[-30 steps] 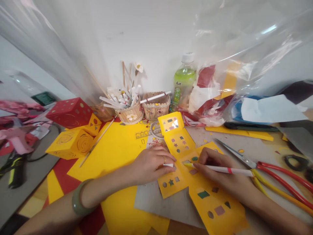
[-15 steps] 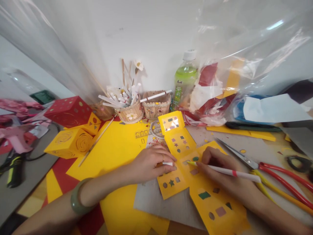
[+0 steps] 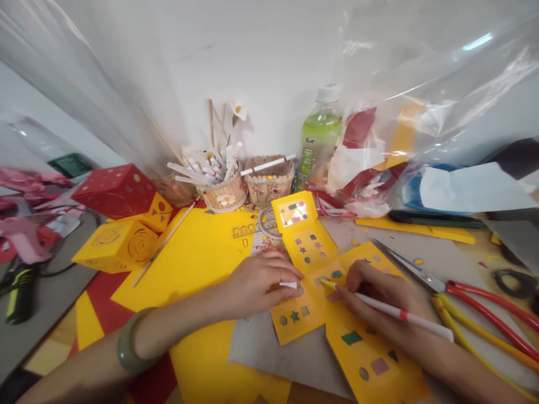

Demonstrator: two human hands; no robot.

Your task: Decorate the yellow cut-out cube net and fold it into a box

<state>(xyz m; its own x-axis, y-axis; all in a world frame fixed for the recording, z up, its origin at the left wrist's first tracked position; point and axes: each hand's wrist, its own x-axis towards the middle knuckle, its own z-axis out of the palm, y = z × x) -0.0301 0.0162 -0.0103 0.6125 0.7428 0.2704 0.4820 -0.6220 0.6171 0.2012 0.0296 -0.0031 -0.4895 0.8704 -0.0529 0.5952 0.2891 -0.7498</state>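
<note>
My right hand is closed around a white felt-tip pen with a pink band, its yellow tip touching or just above the yellow card cutout near a grey shape. The card is a flat, box-like net with small cut-out shapes, coloured green, pink and grey. On the card's left arm rests my left hand, with a small white pen cap between thumb and forefinger. A green bangle circles the left wrist. What lies beneath both hands is hidden.
Red-handled scissors lie open at right, by yellow-handled ones. Behind stand a basket of pens, another basket and a green drink bottle. Red and yellow boxes sit left, above yellow sheets.
The pen in my right hand has shifted very slightly, its rear end a little lower and farther right. My left hand stays on the card with the cap.
</note>
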